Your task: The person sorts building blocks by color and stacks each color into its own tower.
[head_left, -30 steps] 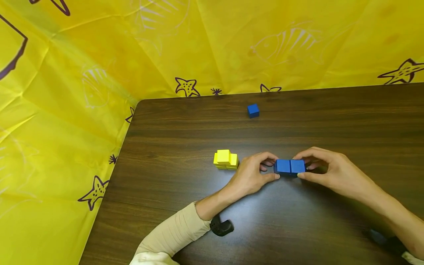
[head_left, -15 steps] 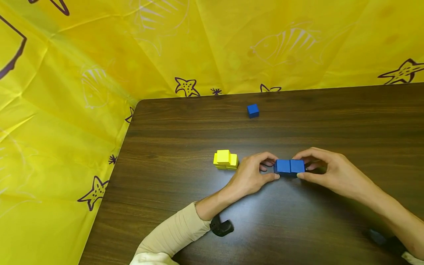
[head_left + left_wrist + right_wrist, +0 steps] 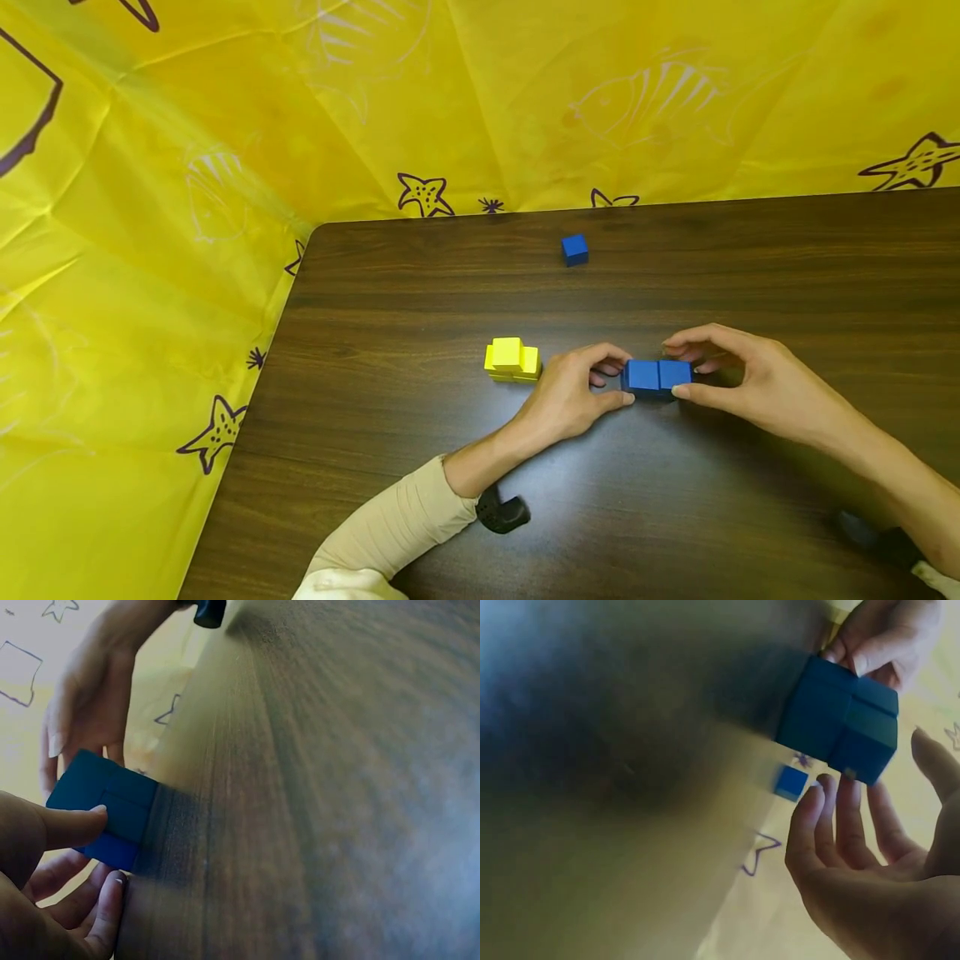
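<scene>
Two blue cubes (image 3: 642,376) sit side by side on top of a blue block layer, partly hidden in the head view but plain in the right wrist view as a longer blue block (image 3: 815,709). My left hand (image 3: 567,392) pinches the left end of this blue stack, its thumb (image 3: 75,825) on the near face. At the right end, my right hand (image 3: 757,379) is spread with nothing gripped. In the right wrist view its thumb stands clear of the blocks, while some fingertips are at or very near the end of the stack; contact is hard to tell.
A small stack of yellow blocks (image 3: 512,358) stands just left of my left hand. One loose blue cube (image 3: 575,250) lies near the far edge of the dark wooden table (image 3: 390,317). Yellow patterned cloth (image 3: 525,100) hangs behind and at the left.
My right hand has loosened from the blue stack: its fingers have lifted off the far side and spread. The left hand and the blocks stay in place.
</scene>
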A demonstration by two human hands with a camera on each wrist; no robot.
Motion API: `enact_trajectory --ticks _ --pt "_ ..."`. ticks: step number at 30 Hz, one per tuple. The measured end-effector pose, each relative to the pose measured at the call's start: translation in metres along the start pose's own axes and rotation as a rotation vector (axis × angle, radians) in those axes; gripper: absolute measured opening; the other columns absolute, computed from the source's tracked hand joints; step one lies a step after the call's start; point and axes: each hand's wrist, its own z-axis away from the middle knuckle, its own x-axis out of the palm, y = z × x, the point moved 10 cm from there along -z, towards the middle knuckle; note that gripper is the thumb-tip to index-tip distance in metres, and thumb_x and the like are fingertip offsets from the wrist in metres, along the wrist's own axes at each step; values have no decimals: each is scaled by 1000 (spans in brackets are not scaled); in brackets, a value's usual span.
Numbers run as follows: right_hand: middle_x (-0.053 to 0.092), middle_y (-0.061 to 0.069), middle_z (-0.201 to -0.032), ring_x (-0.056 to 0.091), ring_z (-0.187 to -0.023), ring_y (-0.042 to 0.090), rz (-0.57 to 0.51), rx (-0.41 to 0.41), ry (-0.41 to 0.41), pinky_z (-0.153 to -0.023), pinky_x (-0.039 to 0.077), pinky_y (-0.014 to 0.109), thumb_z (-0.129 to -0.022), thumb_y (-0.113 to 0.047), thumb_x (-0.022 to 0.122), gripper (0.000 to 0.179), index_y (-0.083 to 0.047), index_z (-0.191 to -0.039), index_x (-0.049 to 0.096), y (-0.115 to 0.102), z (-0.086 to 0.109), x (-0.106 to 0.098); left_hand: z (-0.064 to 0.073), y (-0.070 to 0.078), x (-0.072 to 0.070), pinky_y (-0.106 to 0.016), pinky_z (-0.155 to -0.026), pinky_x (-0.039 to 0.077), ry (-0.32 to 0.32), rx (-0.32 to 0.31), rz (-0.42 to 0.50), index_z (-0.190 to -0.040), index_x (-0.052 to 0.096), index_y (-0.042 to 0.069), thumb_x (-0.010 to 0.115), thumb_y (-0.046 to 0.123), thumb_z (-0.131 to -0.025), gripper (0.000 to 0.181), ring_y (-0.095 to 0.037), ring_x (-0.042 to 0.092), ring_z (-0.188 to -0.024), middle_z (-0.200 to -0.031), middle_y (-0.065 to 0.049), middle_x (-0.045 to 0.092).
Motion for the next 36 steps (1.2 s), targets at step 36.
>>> enact_trajectory --ticks 36 --pt "67 -6 -113 64 -91 8 40 71 40 -78 48 12 -86 -13 80 43 -20 -125 64 -4 -54 -28 0 -4 0 -12 -77 49 2 -21 9 -115 70 17 83 20 -83 35 0 62 -88 -106 5 70"
